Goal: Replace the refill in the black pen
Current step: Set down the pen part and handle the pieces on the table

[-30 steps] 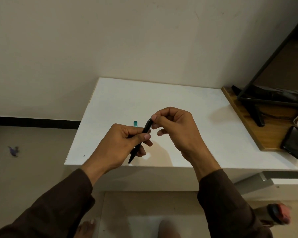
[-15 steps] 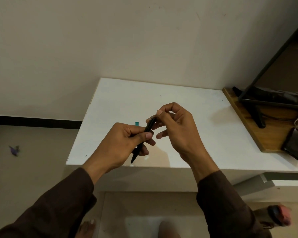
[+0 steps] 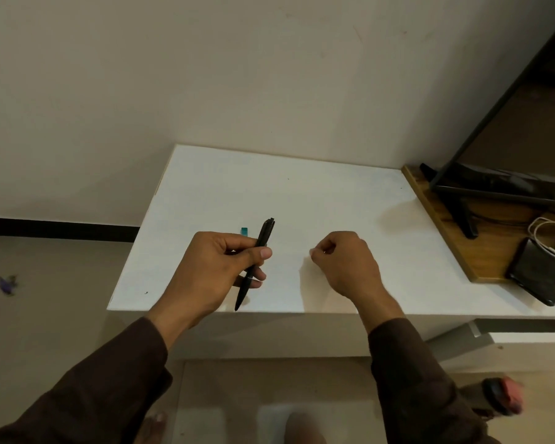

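black plastic, slim and slanted: the black pen [image 3: 255, 262] sits in the left hand [image 3: 218, 270], thumb pressing it against the curled fingers around mid-barrel, tip pointing down toward the near edge of the white table [image 3: 334, 200], clicker end up and away. that grip looks meant to steady the barrel and leave both ends free for the other hand to work on. just behind the left hand a small teal piece [image 3: 244, 231] lies on the table; what it is i cannot tell. further right, the right hand [image 3: 343, 262] hovers well apart from the pen, fingers curled in nearly closed, thumb and forefinger pinched together. whether they grip some small part is too tiny to tell.
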The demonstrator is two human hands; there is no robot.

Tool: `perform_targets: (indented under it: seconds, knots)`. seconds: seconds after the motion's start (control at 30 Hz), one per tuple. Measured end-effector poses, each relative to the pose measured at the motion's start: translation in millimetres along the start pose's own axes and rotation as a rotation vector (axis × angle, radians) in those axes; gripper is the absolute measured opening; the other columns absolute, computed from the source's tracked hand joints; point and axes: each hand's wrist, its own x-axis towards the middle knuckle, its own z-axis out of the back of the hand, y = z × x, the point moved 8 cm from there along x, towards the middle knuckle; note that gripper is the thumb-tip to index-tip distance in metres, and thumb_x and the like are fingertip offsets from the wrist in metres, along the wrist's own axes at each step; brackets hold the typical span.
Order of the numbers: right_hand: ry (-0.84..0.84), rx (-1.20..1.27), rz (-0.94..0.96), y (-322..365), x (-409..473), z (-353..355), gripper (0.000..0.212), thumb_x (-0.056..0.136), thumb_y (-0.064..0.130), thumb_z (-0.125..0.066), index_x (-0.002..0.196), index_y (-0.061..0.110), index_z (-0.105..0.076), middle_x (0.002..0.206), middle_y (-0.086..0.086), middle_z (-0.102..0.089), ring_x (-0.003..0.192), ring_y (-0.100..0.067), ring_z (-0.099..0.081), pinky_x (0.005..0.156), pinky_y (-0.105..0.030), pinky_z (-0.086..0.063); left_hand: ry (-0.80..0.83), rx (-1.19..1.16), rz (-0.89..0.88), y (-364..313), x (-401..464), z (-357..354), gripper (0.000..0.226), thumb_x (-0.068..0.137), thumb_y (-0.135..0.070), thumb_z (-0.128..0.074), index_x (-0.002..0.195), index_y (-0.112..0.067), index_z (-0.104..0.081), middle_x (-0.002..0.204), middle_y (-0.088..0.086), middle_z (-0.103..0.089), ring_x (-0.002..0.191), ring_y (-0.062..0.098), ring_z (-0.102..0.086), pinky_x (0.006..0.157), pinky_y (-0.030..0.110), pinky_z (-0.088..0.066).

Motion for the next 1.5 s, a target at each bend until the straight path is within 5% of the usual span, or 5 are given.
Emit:
perform_targets:
  seconds: [0.5,0.6,0.77,1.1,1.5]
  knots:
    - [-0.112,0.232,0.011,7.5,-7.6,18.4,0.019,0.102,0.021,-0.059,0.091,0.015,-0.072,0.089,0.002,-0.076,0.082,-0.008,-0.07,0.071,-0.023,-0.055,-0.047,0.068,-0.008,3.6,5.2,6.6,0.008,0.083,-0.02,-0.084,0.078,-0.015,-0.085,0.077,0.007,-0.082,0.053,0.015,-0.067,0.049,0.025,-0.058]
    - [0.147,0.366,0.166,45.5,-35.4,-7.1,0.018,0.099,0.034,-0.063,0.091,0.023,-0.075,0.079,0.007,-0.078,0.058,0.004,-0.064,0.052,-0.006,-0.043,-0.063,0.067,-0.015,2.7,5.2,4.2,0.009,0.086,-0.022,-0.082,0.079,-0.016,-0.085,0.075,0.006,-0.082,0.054,0.018,-0.07,0.05,0.028,-0.06]
    - [0.328,0.574,0.143,60.2,-55.9,-23.4,0.014,0.092,0.023,-0.071,0.103,0.016,-0.073,0.082,-0.001,-0.079,0.061,-0.01,-0.072,0.054,-0.024,-0.056,-0.089,0.059,-0.033,0.8,6.0,0.9,0.011,0.089,-0.02,-0.079,0.08,-0.016,-0.085,0.069,0.007,-0.079,0.054,0.022,-0.072,0.051,0.029,-0.062]
    - [0.056,0.309,-0.009,39.1,-30.0,-27.2,0.009,0.088,0.019,-0.077,0.089,0.016,-0.068,0.082,0.0,-0.072,0.073,-0.015,-0.07,0.062,-0.026,-0.056,-0.19,0.319,-0.063,3.4,8.8,22.4,0.005,0.091,-0.029,-0.077,0.087,-0.032,-0.078,0.077,-0.007,-0.078,0.062,0.007,-0.071,0.051,0.013,-0.054]
    - [-0.078,0.02,-0.038,36.3,-14.7,-34.8,0.022,0.093,0.026,-0.067,0.082,0.007,-0.064,0.077,-0.001,-0.064,0.065,-0.019,-0.057,0.047,-0.021,-0.032,-0.276,0.533,-0.024,16.0,11.2,50.1,0.017,0.093,-0.021,-0.075,0.107,-0.013,-0.081,0.096,-0.006,-0.075,0.086,-0.005,-0.062,0.072,0.008,-0.04]
